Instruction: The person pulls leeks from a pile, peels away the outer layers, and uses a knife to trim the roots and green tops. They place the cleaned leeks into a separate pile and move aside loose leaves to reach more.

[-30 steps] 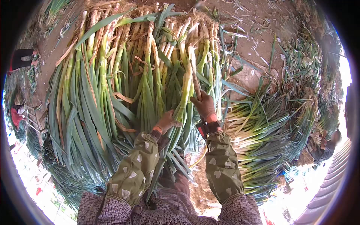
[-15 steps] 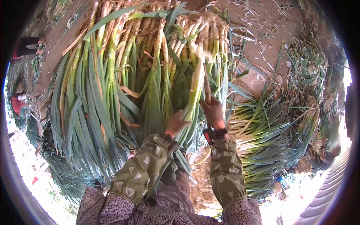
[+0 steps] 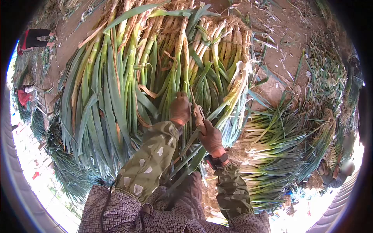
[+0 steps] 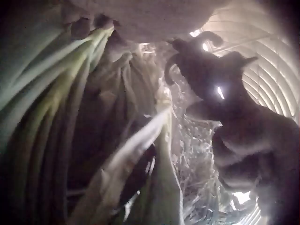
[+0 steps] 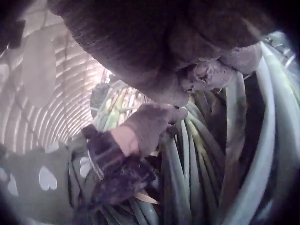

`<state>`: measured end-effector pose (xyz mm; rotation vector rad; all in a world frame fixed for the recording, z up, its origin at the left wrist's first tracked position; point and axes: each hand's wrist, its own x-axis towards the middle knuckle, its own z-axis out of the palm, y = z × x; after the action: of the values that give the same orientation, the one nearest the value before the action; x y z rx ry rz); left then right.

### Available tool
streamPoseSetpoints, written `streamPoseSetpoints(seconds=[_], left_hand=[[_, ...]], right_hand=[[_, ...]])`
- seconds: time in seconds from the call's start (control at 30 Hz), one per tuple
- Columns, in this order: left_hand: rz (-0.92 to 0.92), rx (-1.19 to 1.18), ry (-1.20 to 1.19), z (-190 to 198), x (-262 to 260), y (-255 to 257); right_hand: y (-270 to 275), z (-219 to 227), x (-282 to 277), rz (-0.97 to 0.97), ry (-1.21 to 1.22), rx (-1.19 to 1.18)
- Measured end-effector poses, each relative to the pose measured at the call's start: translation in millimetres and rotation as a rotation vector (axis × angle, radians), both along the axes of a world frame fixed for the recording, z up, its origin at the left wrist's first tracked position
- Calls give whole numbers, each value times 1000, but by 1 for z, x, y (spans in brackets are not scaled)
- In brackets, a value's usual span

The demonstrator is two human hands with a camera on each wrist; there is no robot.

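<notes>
Long leeks (image 3: 128,77) lie side by side, pale root ends away from the body and green leaves toward it. Among the leaves in the middle, the left hand (image 3: 180,108) grips a leek stalk with curled fingers; the right wrist view shows this hand (image 5: 152,126) around the stalk. The gloved right hand (image 3: 211,138) holds a thin tool with a wrapped handle (image 3: 198,116) and a small curved end, just right of the left hand. A leek with a ragged pale end (image 3: 237,85) slants over the row's right edge, beyond the right hand.
A second pile of leeks (image 3: 268,155) lies to the right, with heaps of leaves (image 3: 328,73) behind it. Loose scraps cover the brown ground (image 3: 283,50). At the far left are a person's legs (image 3: 37,39), and someone crouches at the far right.
The left hand has let go of the pale leek and moved forward into the row. That leek now leans right. The right hand with the tool has come down and slightly left, toward the body.
</notes>
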<state>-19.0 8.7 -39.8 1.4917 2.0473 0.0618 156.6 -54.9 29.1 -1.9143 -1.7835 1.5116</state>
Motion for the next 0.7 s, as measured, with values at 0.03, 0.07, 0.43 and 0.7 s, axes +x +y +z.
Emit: streamPoseSetpoints(seconds=[0.03,0.07,0.43,0.7], left_hand=[[20,-61,11,0,2,5],[41,-121,21,1,3,9],[-64,-143,-379,4,33,-54],[-20,-153,-334,17,60,-83]], right_hand=[[0,0,-3,11,-12,-23],[-2,2,-5,22,-67,-71],[-59,90,24,-71,-65,-104],[-109,115,40,-136,-178,-154]])
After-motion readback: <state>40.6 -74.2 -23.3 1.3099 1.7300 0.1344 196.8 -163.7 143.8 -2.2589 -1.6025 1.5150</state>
